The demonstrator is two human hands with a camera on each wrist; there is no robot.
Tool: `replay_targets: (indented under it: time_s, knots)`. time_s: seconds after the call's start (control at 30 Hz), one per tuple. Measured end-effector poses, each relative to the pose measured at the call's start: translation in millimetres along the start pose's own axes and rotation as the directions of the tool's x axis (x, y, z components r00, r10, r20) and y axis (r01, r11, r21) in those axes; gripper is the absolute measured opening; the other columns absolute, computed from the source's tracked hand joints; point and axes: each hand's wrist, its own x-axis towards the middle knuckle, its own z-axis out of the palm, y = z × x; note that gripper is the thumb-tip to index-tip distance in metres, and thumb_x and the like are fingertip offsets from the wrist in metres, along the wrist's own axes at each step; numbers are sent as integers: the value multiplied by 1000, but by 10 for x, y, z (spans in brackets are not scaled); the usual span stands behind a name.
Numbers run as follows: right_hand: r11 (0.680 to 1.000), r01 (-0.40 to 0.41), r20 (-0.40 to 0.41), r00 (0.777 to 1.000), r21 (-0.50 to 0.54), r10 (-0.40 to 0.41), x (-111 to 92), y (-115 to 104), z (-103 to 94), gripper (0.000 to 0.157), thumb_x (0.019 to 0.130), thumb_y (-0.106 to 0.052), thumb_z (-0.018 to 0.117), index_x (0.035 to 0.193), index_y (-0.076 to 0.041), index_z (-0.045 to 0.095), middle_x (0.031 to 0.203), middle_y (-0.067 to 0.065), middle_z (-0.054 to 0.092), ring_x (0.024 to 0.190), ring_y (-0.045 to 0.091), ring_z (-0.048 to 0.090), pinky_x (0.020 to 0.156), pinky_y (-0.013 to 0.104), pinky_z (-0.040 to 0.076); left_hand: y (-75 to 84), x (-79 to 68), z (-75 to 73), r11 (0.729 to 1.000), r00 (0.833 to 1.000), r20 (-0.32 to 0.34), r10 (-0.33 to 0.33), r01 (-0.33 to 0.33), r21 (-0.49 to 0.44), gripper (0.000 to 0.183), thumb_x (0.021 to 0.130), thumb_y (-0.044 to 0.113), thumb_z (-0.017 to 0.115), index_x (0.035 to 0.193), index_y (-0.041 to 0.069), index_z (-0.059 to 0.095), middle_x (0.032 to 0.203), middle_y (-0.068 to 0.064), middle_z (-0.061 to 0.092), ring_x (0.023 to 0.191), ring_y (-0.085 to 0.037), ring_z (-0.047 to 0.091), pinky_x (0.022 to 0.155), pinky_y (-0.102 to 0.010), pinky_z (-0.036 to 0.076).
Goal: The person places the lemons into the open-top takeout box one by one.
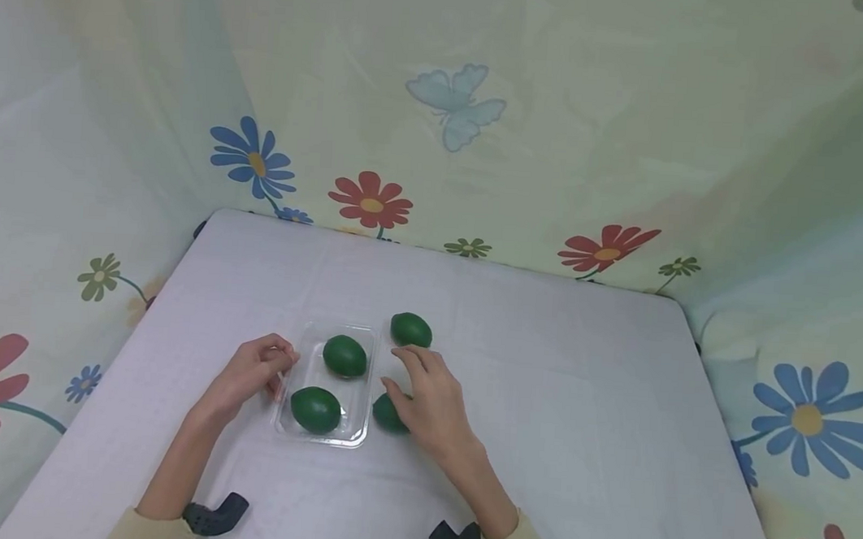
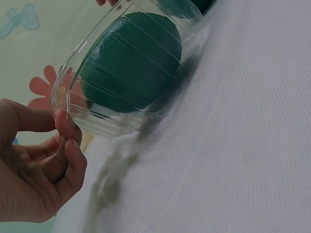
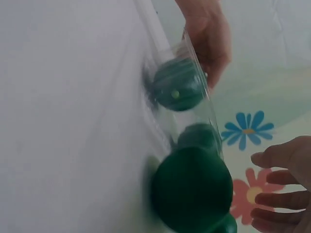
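Observation:
A clear plastic container (image 1: 355,432) on the table holds two dark green limes, a far one (image 1: 345,356) and a near one (image 1: 315,410). My left hand (image 1: 252,370) pinches its left rim between thumb and finger; the left wrist view shows the fingertips (image 2: 68,127) at the edge. To the container's right lie two more limes, one farther back (image 1: 410,330) and one nearer (image 1: 391,412), partly hidden by my right hand (image 1: 434,396). That hand hovers above with thumb and fingers spread apart and nothing between them, as the right wrist view also shows.
A white cloth covers the table (image 1: 578,407). Fabric walls (image 1: 540,145) printed with flowers and a butterfly rise behind it and at both sides. Each wrist wears a dark camera mount, such as the left one (image 1: 215,515).

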Motion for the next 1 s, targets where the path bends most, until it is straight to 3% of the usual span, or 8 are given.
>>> replay_targets:
  time_s: [0.27,0.57,0.67,0.77,0.9,1.0]
  knots:
    - [980,-170,110,981,105,158,-309,207,-257,46,88,-19,82,130,-9,65,131,9,67,123,27,64,97,43,56,-7,-5,-13,1000,1000,4,-7,7,-4,21,101,13,57,111,-5,57,83,-12,64,56,-17,59,59,-31,53]
    - [967,-224,328,928,119,175,-483,249,-216,65,86,-31,85,141,-13,56,145,7,58,133,28,59,105,45,52,6,-9,-12,1000,1000,2,-12,12,4,23,102,16,58,112,-5,56,80,-10,64,56,-16,58,59,-31,52]
    - [975,-195,349,926,108,147,-464,229,-151,69,84,-31,86,142,-13,55,145,7,57,132,29,59,102,46,53,3,-6,-9,1000,1000,2,-18,18,4,24,103,17,58,113,-5,56,79,-10,64,56,-16,58,59,-30,52]
    - [992,-109,339,937,66,80,-431,209,-79,71,82,-28,88,142,-12,55,141,8,60,127,29,62,97,45,56,3,-2,-9,1000,1000,0,-19,19,2,24,102,17,58,113,-5,56,79,-10,63,55,-16,58,59,-30,52]
    - [1000,11,310,951,0,-10,-392,182,4,67,79,-23,90,137,-11,59,131,9,65,116,26,66,90,41,59,8,-3,-12,1000,1000,3,-19,19,1,24,102,17,58,112,-4,56,77,-8,62,56,-16,58,59,-30,52]
    - [999,39,311,950,-14,-33,-378,157,39,63,80,-21,89,135,-12,61,125,8,67,110,24,68,87,39,60,14,-9,-13,1000,1000,10,-10,10,4,24,102,18,58,112,-4,56,76,-6,62,56,-17,58,59,-30,52]
